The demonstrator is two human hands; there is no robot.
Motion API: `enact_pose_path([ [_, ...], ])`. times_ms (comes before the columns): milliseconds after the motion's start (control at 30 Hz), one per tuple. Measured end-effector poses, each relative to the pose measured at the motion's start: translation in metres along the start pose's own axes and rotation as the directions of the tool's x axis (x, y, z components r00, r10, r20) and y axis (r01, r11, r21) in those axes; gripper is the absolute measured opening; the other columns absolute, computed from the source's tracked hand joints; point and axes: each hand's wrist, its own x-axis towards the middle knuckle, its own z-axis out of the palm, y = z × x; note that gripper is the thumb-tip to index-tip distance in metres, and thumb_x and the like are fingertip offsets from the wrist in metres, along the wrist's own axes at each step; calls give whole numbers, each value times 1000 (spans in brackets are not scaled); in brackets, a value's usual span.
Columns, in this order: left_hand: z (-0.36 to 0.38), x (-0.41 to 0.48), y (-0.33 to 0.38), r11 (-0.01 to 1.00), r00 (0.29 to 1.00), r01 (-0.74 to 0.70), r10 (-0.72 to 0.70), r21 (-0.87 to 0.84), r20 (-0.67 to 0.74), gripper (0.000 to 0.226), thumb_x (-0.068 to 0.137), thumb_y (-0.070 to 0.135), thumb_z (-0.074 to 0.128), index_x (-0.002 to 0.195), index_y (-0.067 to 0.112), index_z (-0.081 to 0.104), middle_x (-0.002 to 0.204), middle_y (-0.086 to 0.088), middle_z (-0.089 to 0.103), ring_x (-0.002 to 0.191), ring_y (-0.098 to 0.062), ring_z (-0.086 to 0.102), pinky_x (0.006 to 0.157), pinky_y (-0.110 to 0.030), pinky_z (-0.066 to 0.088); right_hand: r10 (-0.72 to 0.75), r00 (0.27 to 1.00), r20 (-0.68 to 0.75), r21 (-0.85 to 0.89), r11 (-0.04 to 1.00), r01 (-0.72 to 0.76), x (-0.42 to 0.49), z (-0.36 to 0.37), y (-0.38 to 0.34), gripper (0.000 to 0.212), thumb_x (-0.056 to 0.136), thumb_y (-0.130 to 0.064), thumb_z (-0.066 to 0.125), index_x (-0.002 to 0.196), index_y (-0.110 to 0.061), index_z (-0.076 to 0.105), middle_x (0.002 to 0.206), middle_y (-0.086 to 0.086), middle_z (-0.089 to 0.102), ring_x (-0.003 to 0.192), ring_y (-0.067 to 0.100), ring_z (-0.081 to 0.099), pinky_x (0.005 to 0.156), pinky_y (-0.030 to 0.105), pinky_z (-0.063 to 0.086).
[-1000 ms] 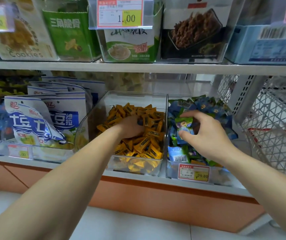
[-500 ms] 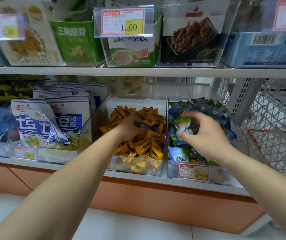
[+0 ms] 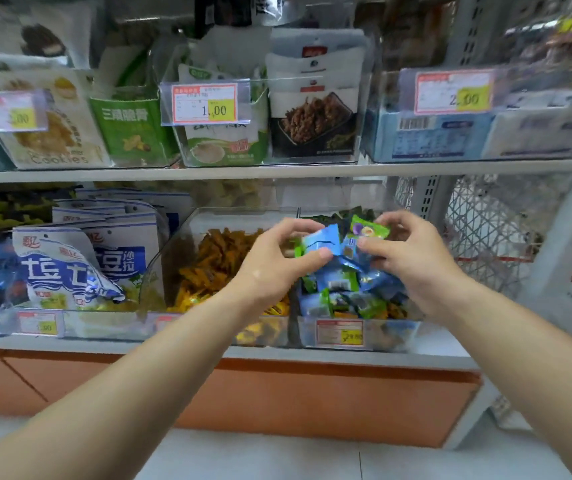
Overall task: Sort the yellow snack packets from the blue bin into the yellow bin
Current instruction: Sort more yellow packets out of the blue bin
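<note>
Hands, left [image 3: 270,268] and right [image 3: 416,268], apparently pinching packets [image 3: 322,241], price tag [image 3: 340,332] below

left hand [image 3: 274,259] pinched a blue packet [image 3: 322,241] over the blue bin [image 3: 392,333]; right hand [image 3: 414,261] gripped a green packet [image 3: 370,231]; yellow bin [image 3: 164,266] sat just left.

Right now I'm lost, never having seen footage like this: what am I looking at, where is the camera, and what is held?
There is no machine: these are a person's two bare hands, filmed by one camera on their head, looking down at a shelf. Two clear bins stand on it: the yellow bin, full of yellow packets, and to its right the blue bin, with blue and green ones. At the blue bin, the left hand pinches a blue packet; the right hand holds a green packet.
</note>
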Motion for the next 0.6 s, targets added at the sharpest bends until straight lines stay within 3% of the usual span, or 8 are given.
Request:
enact_pose_path([
  [100,42,-8,4,963,994,107,-100,-247,42,27,81,21,79,104,30,68,117,-9,65,95,-25,71,80,-45,61,63,998,12,133,989,-64,-17,-13,0,22,84,-1,73,83,-13,55,84,9,62,80,25,65,74,39,58],
  [200,57,-7,2,934,992,124,-126,-334,15,27,80,14,79,100,26,66,105,-7,70,88,-26,73,71,-41,61,102,993,65,182,977,-112,-24,-24,2,8,89,-10,70,86,-10,63,86,10,70,80,23,69,73,33,60],
  [267,59,-3,0,966,995,93,-101,-241,-20,30,74,14,81,96,28,64,106,-9,68,85,-25,73,67,-36,60,124,983,139,122,983,-141,-22,-30,5,6,94,-15,65,95,-12,69,92,7,75,85,21,72,79,34,60],
  [367,58,13,-7,995,990,84,-90,-59,-108,33,75,11,83,94,29,64,110,-5,65,82,-17,71,61,-29,57,112,972,208,-161,984,-78,-13,-39,15,21,97,-29,60,114,-22,71,103,-5,75,100,14,69,88,33,55],
  [433,55,33,-13,990,986,96,-81,100,-146,33,76,16,84,98,29,63,106,4,64,76,-11,69,59,-30,57,21,993,116,-368,929,24,-3,-48,24,31,96,-32,61,125,-23,63,104,-14,69,101,7,64,90,30,50],
  [500,53,61,-17,956,989,70,-29,284,-146,35,77,22,83,102,30,61,100,10,62,70,-11,65,61,-30,58,-62,998,18,-535,842,62,5,-59,34,38,94,-34,60,131,-23,55,100,-18,64,98,9,60,81,29,44],
  [600,57,105,-22,902,994,-1,48,432,-97,31,76,25,81,97,33,59,96,8,62,77,-11,61,61,-19,49,-168,986,-3,-677,725,122,12,-73,50,47,91,-35,60,136,-25,46,108,-5,63,104,19,58,79,29,39],
])
